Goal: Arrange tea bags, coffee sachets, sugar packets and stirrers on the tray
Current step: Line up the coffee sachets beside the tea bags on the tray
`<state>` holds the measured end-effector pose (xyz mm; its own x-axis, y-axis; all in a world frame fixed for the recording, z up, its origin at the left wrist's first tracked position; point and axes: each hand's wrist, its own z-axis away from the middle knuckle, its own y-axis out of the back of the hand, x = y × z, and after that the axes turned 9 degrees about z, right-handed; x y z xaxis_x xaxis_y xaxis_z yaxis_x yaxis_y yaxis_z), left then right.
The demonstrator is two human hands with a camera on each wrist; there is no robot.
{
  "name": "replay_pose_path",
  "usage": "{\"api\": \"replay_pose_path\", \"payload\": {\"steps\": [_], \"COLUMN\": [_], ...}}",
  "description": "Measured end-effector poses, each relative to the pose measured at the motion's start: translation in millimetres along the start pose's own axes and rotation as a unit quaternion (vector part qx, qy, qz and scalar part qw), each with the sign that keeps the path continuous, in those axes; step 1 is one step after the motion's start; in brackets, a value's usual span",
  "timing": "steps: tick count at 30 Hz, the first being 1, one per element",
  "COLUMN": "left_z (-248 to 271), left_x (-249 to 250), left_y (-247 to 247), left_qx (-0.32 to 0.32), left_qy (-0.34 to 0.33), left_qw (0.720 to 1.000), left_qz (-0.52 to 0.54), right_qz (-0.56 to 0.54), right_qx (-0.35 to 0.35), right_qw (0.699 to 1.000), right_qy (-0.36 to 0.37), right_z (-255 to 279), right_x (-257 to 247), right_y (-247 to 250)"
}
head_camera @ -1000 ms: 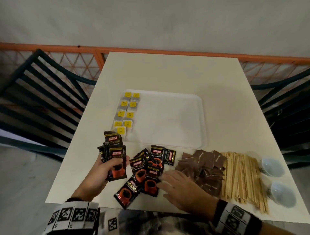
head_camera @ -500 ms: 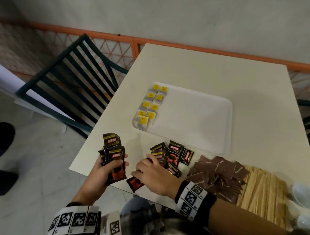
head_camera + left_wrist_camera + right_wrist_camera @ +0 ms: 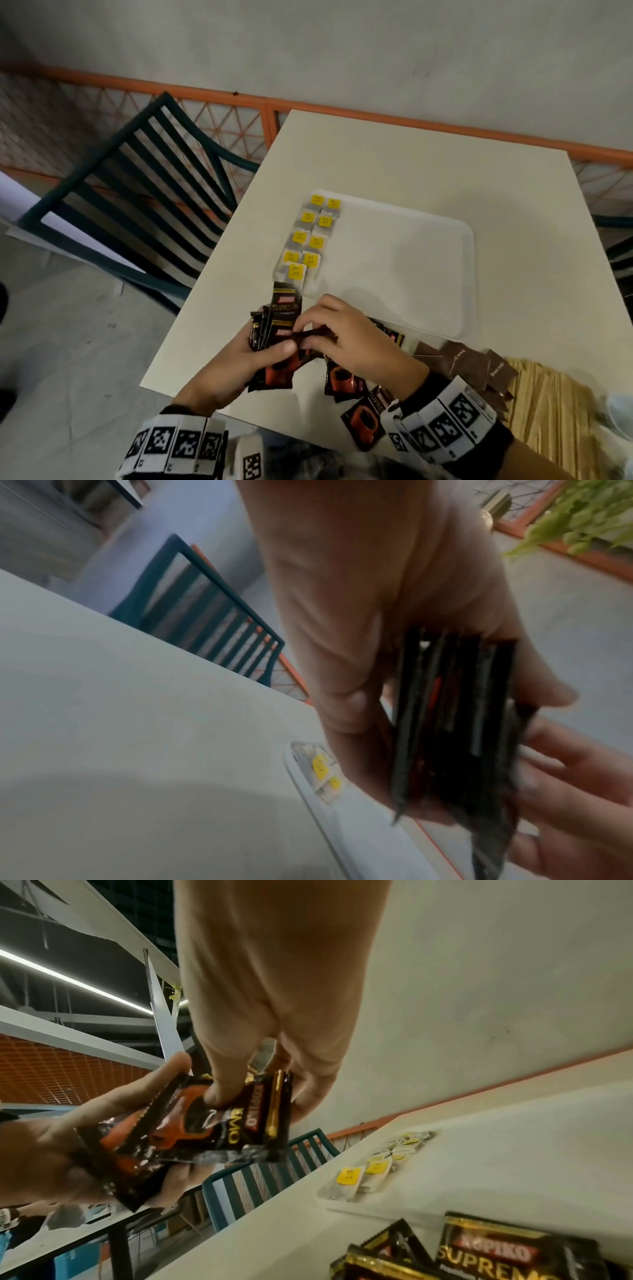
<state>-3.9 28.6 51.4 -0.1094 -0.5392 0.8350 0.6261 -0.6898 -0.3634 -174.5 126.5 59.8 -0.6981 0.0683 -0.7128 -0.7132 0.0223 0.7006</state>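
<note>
My left hand grips a stack of black coffee sachets upright over the table's near-left corner. My right hand pinches one more coffee sachet by its top edge and holds it against that stack. The left wrist view shows the stack edge-on in my left hand. Yellow-tagged tea bags lie in two columns along the left side of the white tray. Loose coffee sachets, brown sugar packets and wooden stirrers lie on the table near me.
A dark green slatted chair stands left of the white table. An orange railing runs behind it. The rest of the tray beside the tea bags is bare. Something pale and blurred shows at the far right edge.
My right hand lifted a sachet off the table pile and brought it up to the stack in my left hand. The head view swung left.
</note>
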Motion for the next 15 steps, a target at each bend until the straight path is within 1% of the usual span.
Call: {"api": "replay_pose_path", "payload": {"steps": [2,5,7,8,9,11,13,15], "left_z": [-9.6,-22.0,-28.2,-31.3,-34.6,-41.0,-46.5,-49.8], "left_x": [3.7,7.1,9.0,10.2,12.0,15.6,19.0,20.6], "left_y": [-2.0,-5.3,-9.1,-10.4,-10.6,-8.6,-5.3,-3.1], "left_qx": [-0.021,-0.029,-0.017,-0.007,0.004,0.017,0.018,0.008], "left_qy": [0.012,0.013,0.002,-0.006,-0.013,-0.024,-0.021,-0.006], "left_qw": [1.000,0.999,1.000,1.000,0.999,0.996,0.996,0.998], "left_qz": [-0.019,-0.024,0.001,0.025,0.049,0.080,0.080,0.067], "right_qz": [0.004,-0.009,-0.055,-0.090,-0.117,-0.110,-0.124,-0.183], "right_qx": [0.024,0.083,0.129,0.136,0.125,0.071,0.035,0.034], "right_qw": [0.999,0.993,0.980,0.969,0.960,0.959,0.963,0.957], "right_qy": [-0.037,-0.082,-0.143,-0.185,-0.220,-0.249,-0.237,-0.221], "right_z": [-1.2,3.0,5.3,5.3,5.2,5.1,3.9,0.2], "right_x": [-1.5,1.0,2.5,1.8,1.9,4.3,6.3,8.6], "right_y": [2.4,-1.0,-2.3,-0.9,0.3,1.1,0.9,0.3]}}
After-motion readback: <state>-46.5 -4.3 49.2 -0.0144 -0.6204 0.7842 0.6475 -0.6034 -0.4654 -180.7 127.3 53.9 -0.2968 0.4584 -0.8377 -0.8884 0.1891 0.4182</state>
